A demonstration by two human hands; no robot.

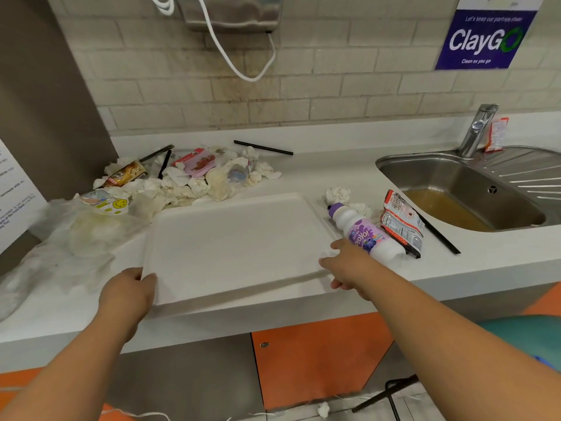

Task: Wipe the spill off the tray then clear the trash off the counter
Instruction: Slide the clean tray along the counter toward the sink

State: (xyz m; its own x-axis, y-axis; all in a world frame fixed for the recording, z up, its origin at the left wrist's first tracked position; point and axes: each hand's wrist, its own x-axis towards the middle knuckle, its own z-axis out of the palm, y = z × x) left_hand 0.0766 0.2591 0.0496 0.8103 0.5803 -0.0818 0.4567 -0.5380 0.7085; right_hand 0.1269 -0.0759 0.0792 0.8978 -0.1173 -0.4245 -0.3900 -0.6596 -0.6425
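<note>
Tray [236,244]: white, centre of the counter [334,165], its near edge along the counter's front edge with a shadow under that edge.
Left grip [127,288]: clamped on the tray's near-left corner, thumb over the rim, fingers hidden underneath.
Right grip [346,265]: on the near-right corner, thumb on the rim, lower fingers curled round the edge, index finger stretched out toward the bottle [364,233]. So the tray sits between the two grips, one at each near corner.
Bottle: purple-label drink, on its side, just beside the tray's right edge, near the right grip.
Right of it: snack wrapper [402,223], a black straw [440,237], crumpled tissue [338,194] behind the bottle cap.
Trash pile [182,183]: tissues, wrappers and a small bottle toward the counter's back-left, touching the tray's far-left corner.
Clear plastic bag [76,238] at the counter's left edge.
Second black straw [262,147] along the back edge.
Sink [455,177] at the right end, holding brownish water.
</note>
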